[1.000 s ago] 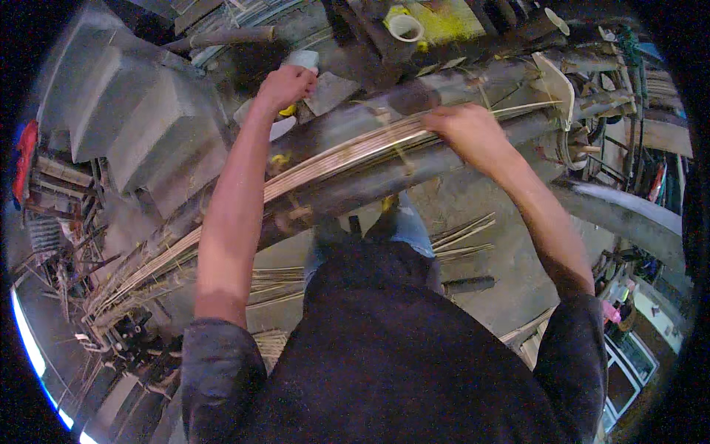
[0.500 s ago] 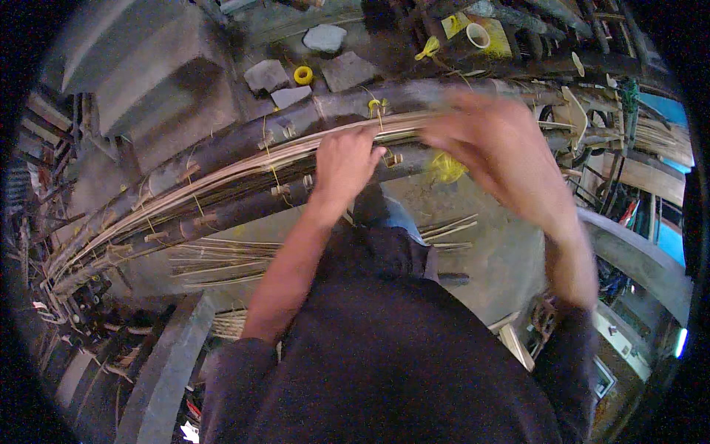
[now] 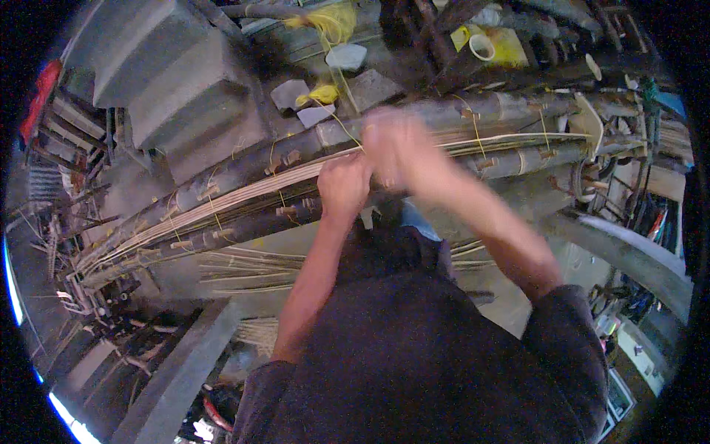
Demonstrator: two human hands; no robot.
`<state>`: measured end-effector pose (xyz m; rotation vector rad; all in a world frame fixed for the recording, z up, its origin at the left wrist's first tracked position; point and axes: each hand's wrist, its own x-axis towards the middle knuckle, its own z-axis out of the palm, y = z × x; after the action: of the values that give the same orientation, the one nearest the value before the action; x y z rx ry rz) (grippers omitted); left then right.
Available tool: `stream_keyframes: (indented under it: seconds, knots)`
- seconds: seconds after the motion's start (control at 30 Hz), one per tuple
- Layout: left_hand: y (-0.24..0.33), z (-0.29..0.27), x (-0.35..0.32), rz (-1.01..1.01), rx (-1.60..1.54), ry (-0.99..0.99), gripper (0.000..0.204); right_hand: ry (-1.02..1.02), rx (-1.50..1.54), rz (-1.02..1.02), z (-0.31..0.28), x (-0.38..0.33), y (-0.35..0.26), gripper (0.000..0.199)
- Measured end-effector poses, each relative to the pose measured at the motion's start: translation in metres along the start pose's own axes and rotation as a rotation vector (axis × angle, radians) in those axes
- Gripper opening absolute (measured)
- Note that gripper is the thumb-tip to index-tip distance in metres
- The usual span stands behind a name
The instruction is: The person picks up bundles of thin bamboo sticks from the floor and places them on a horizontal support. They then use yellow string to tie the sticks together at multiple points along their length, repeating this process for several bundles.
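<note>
A long bundle of thin pale wooden or bamboo strips (image 3: 244, 185) lies between two dark poles, crossed by several yellow ties. My left hand (image 3: 345, 186) is closed in a fist over the bundle's near side; what its fingers grip is hidden. Just right of it, and close against it, my right hand (image 3: 399, 148) is smeared by motion above the strips, so its fingers do not show. A strand of yellow twine (image 3: 345, 127) runs from between my hands toward the far side, past a small yellow coil (image 3: 322, 95) and up to a loose yellow tangle (image 3: 329, 22).
Beyond the poles lie several flat grey stones (image 3: 377, 90) beside concrete steps (image 3: 177, 89). A white cup-like ring (image 3: 481, 47) sits on something yellow at the far right. More loose strips (image 3: 255, 268) lie on the floor on the near side. A concrete beam (image 3: 174, 370) stands at lower left.
My right hand has swung left to beside my left hand. The left fingers have curled into a fist. The yellow twine now stretches across the stones, and the view has shifted.
</note>
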<state>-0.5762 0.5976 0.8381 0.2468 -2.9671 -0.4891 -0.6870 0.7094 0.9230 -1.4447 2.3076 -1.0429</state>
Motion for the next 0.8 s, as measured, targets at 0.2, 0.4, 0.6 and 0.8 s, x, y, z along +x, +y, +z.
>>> stream_keyframes:
  seconds: [0.2, 0.4, 0.6, 0.8]
  knots:
    - [0.026, -0.041, 0.053, -0.288, -1.093, -0.167, 0.034, -0.440, 0.193, 0.129, 0.127, -0.104, 0.013, 0.031]
    - [-0.056, 0.056, 0.150, -0.468, -1.031, -0.428, 0.034, -0.546, -0.038, 0.076, 0.122, -0.119, 0.007, 0.022]
    - [-0.072, 0.009, 0.168, 0.051, -0.302, -0.375, 0.038, 0.417, 0.466, 0.664, 0.120, -0.089, -0.048, 0.021]
    - [-0.067, -0.048, 0.113, 0.451, -0.289, -0.397, 0.037, 0.567, 0.593, 0.999, 0.187, -0.060, -0.061, 0.029]
